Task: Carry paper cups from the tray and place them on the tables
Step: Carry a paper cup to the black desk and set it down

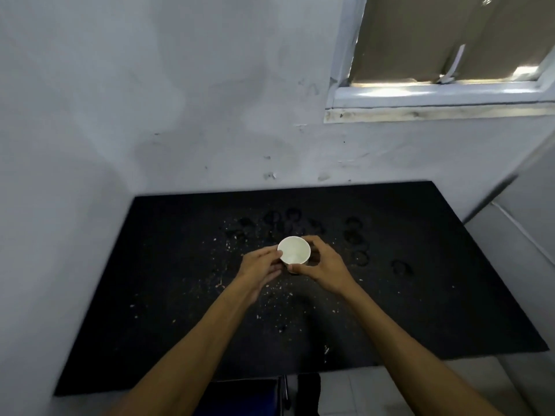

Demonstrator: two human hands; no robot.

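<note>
Where the black tabletop meets the grey wall, pale crumbs and dark ring marks speckle its surface. The left hand reaches to the white paper cup, its straight fingers touching the cup's left side. The cup stands upright, mouth up, near the middle of the tabletop. The right hand curls thumb and fingers round the cup's right side. A window sits above the tabletop's right end.
</note>
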